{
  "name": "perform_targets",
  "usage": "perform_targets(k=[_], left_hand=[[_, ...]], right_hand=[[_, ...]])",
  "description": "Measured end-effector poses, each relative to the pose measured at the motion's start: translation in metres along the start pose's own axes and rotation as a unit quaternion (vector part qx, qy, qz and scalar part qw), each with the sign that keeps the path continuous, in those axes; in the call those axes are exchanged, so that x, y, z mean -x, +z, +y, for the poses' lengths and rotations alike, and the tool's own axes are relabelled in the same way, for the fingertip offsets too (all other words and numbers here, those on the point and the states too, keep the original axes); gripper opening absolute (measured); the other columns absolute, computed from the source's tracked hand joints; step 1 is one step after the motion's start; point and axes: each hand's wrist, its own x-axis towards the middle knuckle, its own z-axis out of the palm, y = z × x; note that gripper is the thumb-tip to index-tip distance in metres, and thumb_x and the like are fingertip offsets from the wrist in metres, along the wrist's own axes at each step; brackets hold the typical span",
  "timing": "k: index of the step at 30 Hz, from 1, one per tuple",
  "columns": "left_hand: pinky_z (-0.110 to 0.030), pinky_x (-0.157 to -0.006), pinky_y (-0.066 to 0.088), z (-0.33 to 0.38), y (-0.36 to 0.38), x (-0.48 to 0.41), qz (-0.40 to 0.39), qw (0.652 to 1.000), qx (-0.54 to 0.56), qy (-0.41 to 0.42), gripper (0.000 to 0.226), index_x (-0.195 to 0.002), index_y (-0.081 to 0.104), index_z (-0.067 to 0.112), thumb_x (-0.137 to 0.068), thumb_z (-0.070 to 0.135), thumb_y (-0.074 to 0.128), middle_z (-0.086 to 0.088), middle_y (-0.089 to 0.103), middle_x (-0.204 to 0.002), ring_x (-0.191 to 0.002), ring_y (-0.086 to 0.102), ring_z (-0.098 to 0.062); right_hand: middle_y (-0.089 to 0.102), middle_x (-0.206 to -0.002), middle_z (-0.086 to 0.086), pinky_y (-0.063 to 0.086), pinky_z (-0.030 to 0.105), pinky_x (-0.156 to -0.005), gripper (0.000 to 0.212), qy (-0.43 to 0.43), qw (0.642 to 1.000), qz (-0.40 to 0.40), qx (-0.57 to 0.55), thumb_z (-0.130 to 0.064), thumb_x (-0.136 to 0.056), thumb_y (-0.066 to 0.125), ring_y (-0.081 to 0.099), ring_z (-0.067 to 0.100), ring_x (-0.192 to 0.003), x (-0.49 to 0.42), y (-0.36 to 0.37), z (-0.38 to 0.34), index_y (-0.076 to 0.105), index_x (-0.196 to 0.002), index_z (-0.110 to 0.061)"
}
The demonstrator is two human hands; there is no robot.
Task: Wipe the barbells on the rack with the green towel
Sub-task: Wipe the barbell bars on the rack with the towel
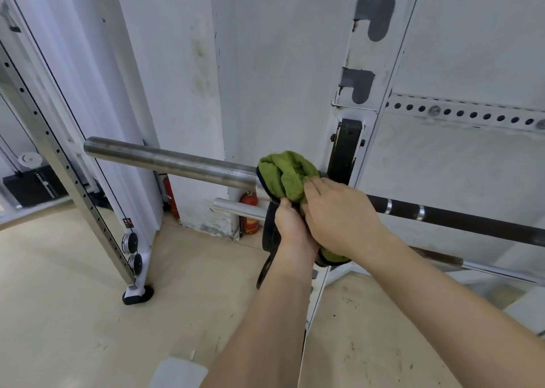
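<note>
A green towel with a dark edge is bunched over a barbell, where its steel sleeve meets its dark shaft. The bar rests across the white rack upright. My left hand grips the towel's lower part from below. My right hand presses on the towel from the right, fingers wrapped over it. A second, lower barbell shows its steel sleeve end to the left and a thin shaft to the right.
A cable machine frame with a black foot stands at the left. Two red fire extinguishers sit at the base of the white wall pillar. A perforated white rail runs at the right. The floor is beige and speckled.
</note>
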Motion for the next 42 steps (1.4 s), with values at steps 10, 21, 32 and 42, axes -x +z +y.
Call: perform_targets(k=[10,21,32,42], left_hand=[[-0.039,-0.081,0.06,0.008,-0.017,0.015,0.02,0.992,-0.104,0.062,0.027,-0.114,0.069,0.006,-0.103,0.019,0.048,-0.015,0.075,-0.102,-0.091,0.073,-0.025],[-0.042,-0.082,0.058,0.008,-0.008,0.008,0.087,0.96,-0.251,0.088,0.042,-0.125,0.064,0.009,-0.102,0.038,0.045,-0.015,0.072,-0.11,-0.101,0.069,-0.028],[-0.036,-0.081,0.051,0.012,0.068,0.038,-0.026,0.564,-0.736,0.374,0.036,-0.117,0.062,0.022,-0.089,0.045,0.062,0.002,0.064,-0.107,-0.097,0.061,-0.017],[-0.042,-0.079,0.045,-0.089,0.078,0.016,-0.133,0.278,-0.889,0.337,0.046,-0.142,0.039,0.012,-0.103,0.036,0.041,-0.015,0.064,-0.12,-0.104,0.061,-0.035]], right_hand=[[0.064,-0.112,0.009,0.042,0.038,-0.073,0.034,-0.005,0.995,-0.05,-0.087,-0.034,-0.099,0.035,0.057,0.027,-0.093,-0.042,0.001,-0.006,0.056,-0.113,-0.011],[0.071,-0.113,0.005,0.054,0.036,-0.087,0.049,0.069,0.971,0.188,-0.132,-0.05,-0.089,0.064,0.066,0.024,-0.106,0.025,0.023,0.013,0.067,-0.118,-0.011],[0.055,-0.081,0.01,0.046,0.039,-0.047,0.004,0.095,0.95,0.237,-0.179,-0.006,-0.093,0.06,0.047,0.026,-0.06,0.074,0.012,0.088,0.059,-0.09,-0.003],[0.067,-0.094,0.01,0.045,0.035,-0.079,0.021,0.387,0.83,0.251,-0.312,-0.018,-0.103,0.044,0.06,0.03,-0.091,0.09,-0.017,0.184,0.058,-0.113,-0.006]])
